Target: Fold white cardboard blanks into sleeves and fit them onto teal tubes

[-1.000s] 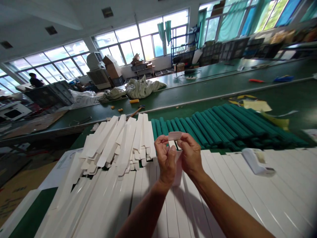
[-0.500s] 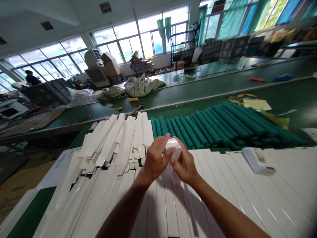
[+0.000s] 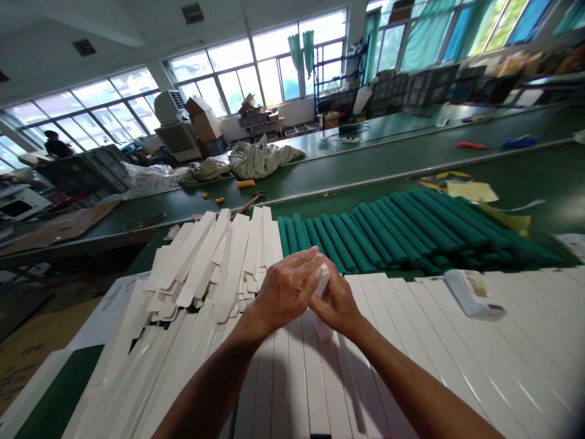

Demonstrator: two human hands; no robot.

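A long, narrow white carton [image 3: 324, 330] stands raised toward me above the row of white cartons, its top end between my two hands. My right hand [image 3: 339, 300] is wrapped round the carton near that end, the thumb on the near side. My left hand [image 3: 289, 285] presses against the carton's end from the left, its fingers straight and held together, its thumb hidden or partly so. Much of the end is covered by the fingers. Beneath lie flat rows of white cartons [image 3: 292, 378].
A pile of white cartons with loose flaps [image 3: 237, 262] lies to the left. Green ribbed rods [image 3: 402, 225] are stacked behind my hands. A white tape dispenser [image 3: 473, 295] rests at the right. A hammer [image 3: 247, 205] and orange-handled tool [image 3: 471, 145] lie farther back. A person [image 3: 57, 145] is far left.
My left hand has turned and flattened, its fingers now closing over the carton's end. The bent white flap seen between the thumbs is now mostly covered. My right hand stays round the carton.
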